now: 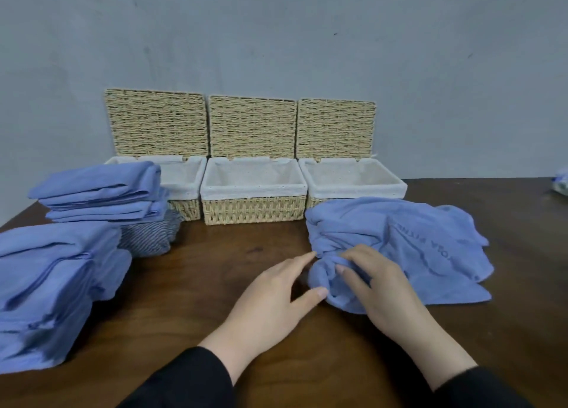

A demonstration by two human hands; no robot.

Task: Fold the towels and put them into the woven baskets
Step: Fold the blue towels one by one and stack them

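Fingers of my right hand [379, 280] curl down into a bunched corner of a crumpled blue towel [408, 247], gripping the cloth. My left hand [278, 294] lies just beside it with its fingers nearly straight; the forefinger tip and the thumb tip touch the towel's near left edge. Both wrists come out of black sleeves [187, 380].

I see the towel lying rumpled and unfolded on a dark brown wooden table [215, 284], to the right of centre, its far edge just in front of the right-hand basket. Faint lettering shows on it, upside down from my view, and I cannot read it.

Behind the towel, against a plain grey-blue wall [276, 38], stand three woven baskets in a row, touching side to side: a left basket [187, 209], a middle basket [253, 212] and a right basket [353, 189]. Each has a white cloth lining and a woven lid [252, 126] standing open, upright against the wall. I can see only lining inside them; the left one is partly hidden.

On the left side of the table sit two stacks of folded blue towels: a far stack [101, 191], in front of the left basket, and a nearer, larger stack [46, 291] at the table's edge. I cannot count the towels in either. A striped blue-and-white cloth [147, 238] lies beneath the far stack. At the far right edge a small pale object [561, 183] is cut off by the frame.
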